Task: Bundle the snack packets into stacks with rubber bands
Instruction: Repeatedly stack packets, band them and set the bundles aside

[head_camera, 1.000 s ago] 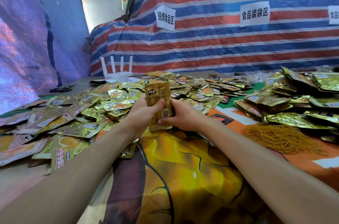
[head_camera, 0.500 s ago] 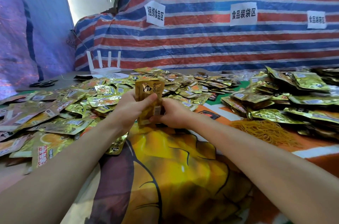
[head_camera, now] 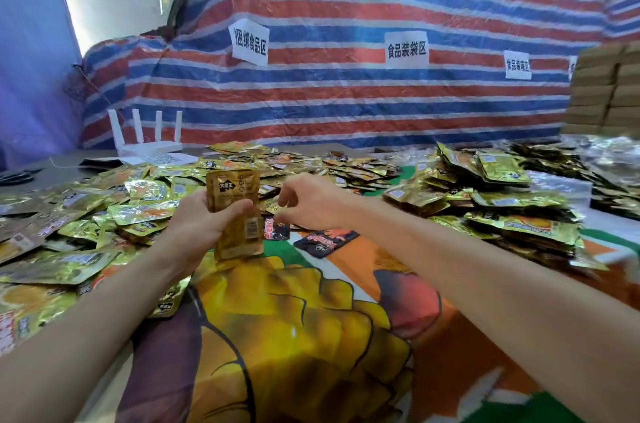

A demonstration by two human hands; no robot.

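Left hand [head_camera: 204, 220] grips upright packet stack [head_camera: 232, 187]; right hand [head_camera: 311, 204] curled just beside, hold unclear.

My right hand [head_camera: 313, 204] is off the stack of packets [head_camera: 232, 188] now. A second ago it was clamped on the stack's right side. It has drawn away to the right, fingers loosely curled, nothing in them that I can see, and there's a clear gap between it and the stack. That leaves my left hand [head_camera: 202, 223] gripping the stack alone, thumb across the front, where both hands squeezed before. My head has swung right too, and stacked cardboard boxes [head_camera: 602, 90] have come into view by the bench's far right corner.
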